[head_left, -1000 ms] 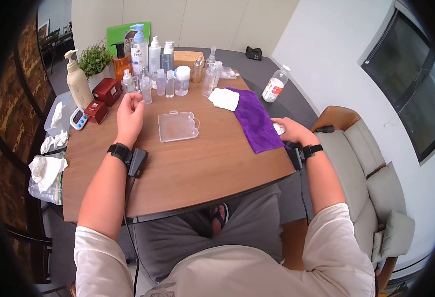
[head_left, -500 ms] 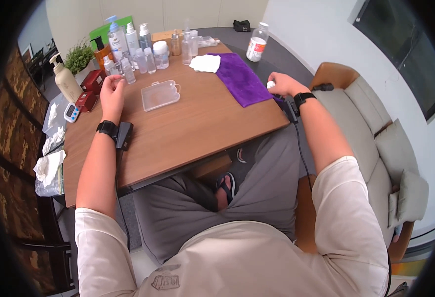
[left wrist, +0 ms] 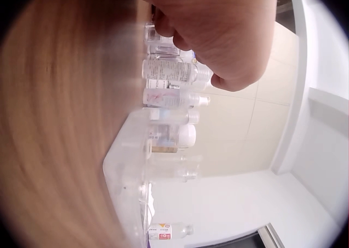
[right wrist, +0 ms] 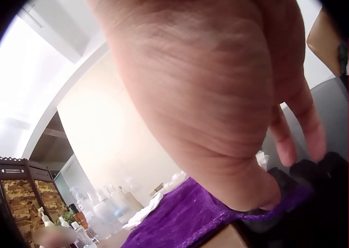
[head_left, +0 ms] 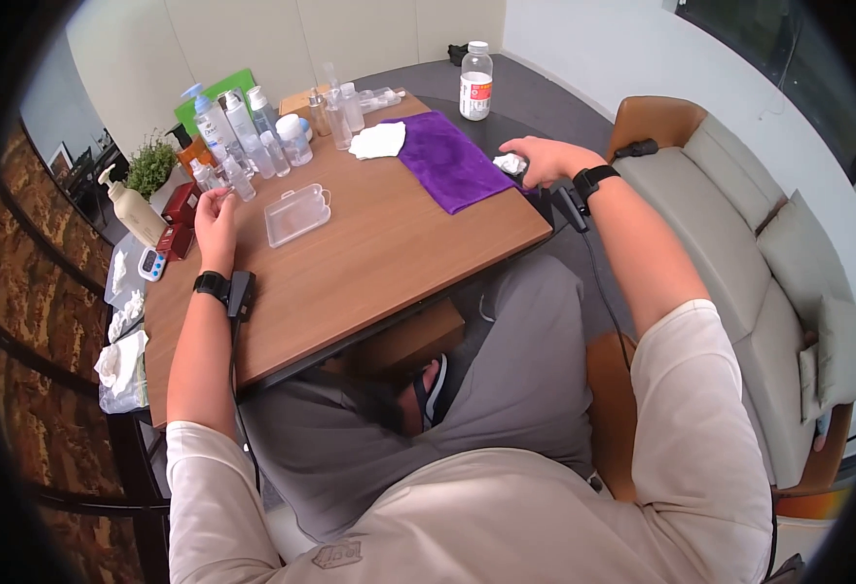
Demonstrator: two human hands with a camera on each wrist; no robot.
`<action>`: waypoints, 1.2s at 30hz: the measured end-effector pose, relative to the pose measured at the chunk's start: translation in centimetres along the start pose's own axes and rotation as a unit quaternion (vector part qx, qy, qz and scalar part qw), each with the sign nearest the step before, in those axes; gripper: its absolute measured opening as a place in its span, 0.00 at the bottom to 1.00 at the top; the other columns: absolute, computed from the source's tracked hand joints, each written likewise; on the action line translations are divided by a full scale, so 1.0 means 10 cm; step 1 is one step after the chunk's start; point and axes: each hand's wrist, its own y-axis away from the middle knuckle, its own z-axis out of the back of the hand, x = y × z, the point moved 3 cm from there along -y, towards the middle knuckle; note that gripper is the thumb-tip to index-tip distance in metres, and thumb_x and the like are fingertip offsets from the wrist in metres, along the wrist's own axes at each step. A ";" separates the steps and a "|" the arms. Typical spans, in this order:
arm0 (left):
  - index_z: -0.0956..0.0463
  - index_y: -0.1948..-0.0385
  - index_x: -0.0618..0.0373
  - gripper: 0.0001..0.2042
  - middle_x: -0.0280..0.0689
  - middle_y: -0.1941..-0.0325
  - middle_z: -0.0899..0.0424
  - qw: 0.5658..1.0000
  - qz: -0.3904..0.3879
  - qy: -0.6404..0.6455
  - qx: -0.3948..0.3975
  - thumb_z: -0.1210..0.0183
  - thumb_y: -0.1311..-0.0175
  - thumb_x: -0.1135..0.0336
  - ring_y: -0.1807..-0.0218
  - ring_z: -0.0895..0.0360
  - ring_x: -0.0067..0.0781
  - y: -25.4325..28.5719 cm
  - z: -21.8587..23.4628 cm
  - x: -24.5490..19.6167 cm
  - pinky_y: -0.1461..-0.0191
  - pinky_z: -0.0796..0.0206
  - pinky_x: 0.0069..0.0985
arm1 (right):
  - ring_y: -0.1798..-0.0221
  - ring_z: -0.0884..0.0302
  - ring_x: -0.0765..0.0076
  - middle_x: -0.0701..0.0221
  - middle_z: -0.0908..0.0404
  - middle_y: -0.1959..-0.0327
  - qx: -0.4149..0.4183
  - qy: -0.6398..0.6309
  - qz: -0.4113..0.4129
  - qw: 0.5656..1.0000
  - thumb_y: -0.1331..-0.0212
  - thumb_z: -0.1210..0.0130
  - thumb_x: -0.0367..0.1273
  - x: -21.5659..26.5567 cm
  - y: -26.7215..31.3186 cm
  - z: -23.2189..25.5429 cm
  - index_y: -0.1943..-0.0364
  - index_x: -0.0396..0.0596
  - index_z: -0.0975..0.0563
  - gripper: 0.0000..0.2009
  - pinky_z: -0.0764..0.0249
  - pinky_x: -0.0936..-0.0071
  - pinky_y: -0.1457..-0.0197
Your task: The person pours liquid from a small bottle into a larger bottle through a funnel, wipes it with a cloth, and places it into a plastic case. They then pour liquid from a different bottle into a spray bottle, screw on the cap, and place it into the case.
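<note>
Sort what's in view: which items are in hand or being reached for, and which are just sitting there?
In hand:
- right hand on small white object, purple cloth
- left hand by small clear bottles

Lying about:
- clear plastic case
- white cloth
- water bottle
- timer

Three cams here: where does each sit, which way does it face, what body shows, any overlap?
Head: on the head, looking down at the table; both arms, left hand, right hand, lap.
Left wrist: under that hand, along the tabletop toward the small bottles; curled fingers show.
Right wrist: under the palm, facing the purple cloth.
Shared: cloth, bottles appear in head too.
</note>
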 end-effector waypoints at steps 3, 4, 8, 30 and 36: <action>0.22 0.49 0.60 0.11 0.23 0.65 0.22 1.000 0.001 -0.002 0.005 0.37 0.26 0.66 0.64 0.31 0.12 -0.02 -0.04 -0.01 0.61 0.40 0.16 | 0.55 0.15 0.62 0.59 0.22 0.38 -0.033 0.005 -0.007 0.999 0.50 0.29 0.31 -0.08 -0.09 0.01 0.23 0.52 0.34 0.44 0.14 0.66 0.56; 0.22 0.50 0.60 0.11 0.23 0.66 0.23 1.000 -0.007 0.002 0.005 0.37 0.27 0.66 0.66 0.32 0.11 -0.03 -0.06 -0.01 0.63 0.40 0.16 | 0.56 0.15 0.62 0.60 0.20 0.42 -0.020 -0.011 -0.032 0.999 0.48 0.28 0.32 -0.12 -0.13 0.02 0.23 0.51 0.35 0.44 0.13 0.65 0.56; 0.20 0.51 0.61 0.11 0.23 0.67 0.23 1.000 -0.016 0.002 0.015 0.36 0.28 0.65 0.65 0.31 0.12 -0.08 -0.08 0.07 0.61 0.39 0.17 | 0.58 0.16 0.64 0.62 0.17 0.54 0.002 -0.048 -0.030 0.998 0.47 0.25 0.36 -0.24 -0.16 0.06 0.22 0.46 0.39 0.47 0.12 0.63 0.59; 0.20 0.48 0.60 0.12 0.24 0.61 0.17 0.997 0.054 0.031 0.043 0.37 0.26 0.65 0.60 0.27 0.10 0.00 -0.08 -0.04 0.58 0.39 0.14 | 0.59 0.20 0.65 0.63 0.25 0.46 -0.021 0.007 -0.005 1.000 0.51 0.26 0.42 -0.02 -0.59 0.00 0.26 0.63 0.33 0.43 0.17 0.67 0.60; 0.21 0.47 0.60 0.10 0.26 0.57 0.16 0.997 0.056 0.042 0.034 0.38 0.25 0.69 0.56 0.25 0.12 0.02 -0.12 -0.07 0.53 0.37 0.14 | 0.62 0.21 0.73 0.73 0.20 0.56 0.009 0.004 0.017 1.000 0.49 0.27 0.42 -0.05 -0.61 0.02 0.37 0.59 0.25 0.32 0.21 0.71 0.65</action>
